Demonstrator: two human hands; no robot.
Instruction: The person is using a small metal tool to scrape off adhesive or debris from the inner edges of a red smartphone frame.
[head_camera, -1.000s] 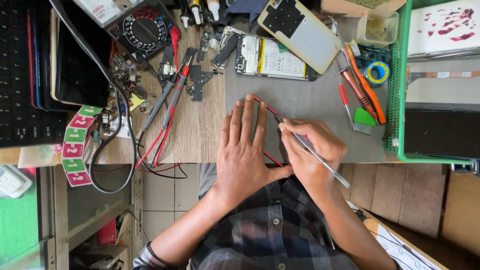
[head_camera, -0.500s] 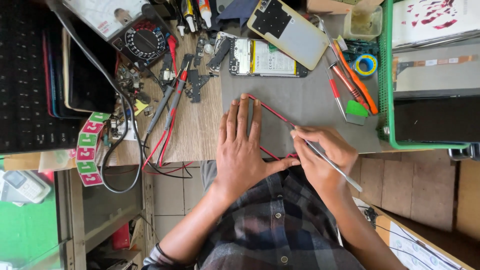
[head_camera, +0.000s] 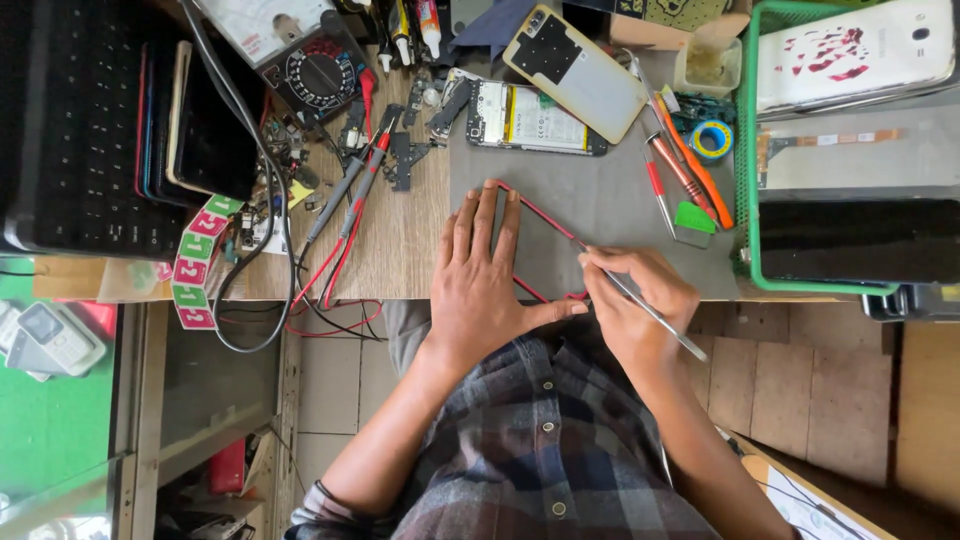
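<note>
The left hand (head_camera: 487, 280) lies flat, palm down, on a thin red-edged phone frame (head_camera: 540, 222) that rests on the grey work mat (head_camera: 610, 190) at the near edge of the bench (head_camera: 400, 250). Its fingers (head_camera: 487, 215) are extended and close together, pressing on the frame rather than gripping it; the thumb points right toward the other hand.

The right hand (head_camera: 640, 300) holds a slim metal tool (head_camera: 650, 312) in a pen grip, fingers closed narrowly on the shaft. The tool's tip meets the frame's right edge just beside the left thumb (the exact contact point is hidden by the fingers).

Surrounding items on the bench:
- An opened phone (head_camera: 528, 118) with exposed internals lies beyond the frame, and a pale back cover (head_camera: 575, 70) lies tilted, overlapping its far right corner.
- Red-handled tools (head_camera: 685, 175) and a green triangular pick (head_camera: 693, 217) lie to the right of the mat, near a blue tape roll (head_camera: 712, 140).
- A green basket (head_camera: 748, 150) at the right holds flat panels.
- An analogue multimeter (head_camera: 300, 50) sits at far left, its red and black probe leads (head_camera: 345, 215) trailing over the bench edge.
- A black keyboard (head_camera: 85, 120) occupies the left side.
</note>
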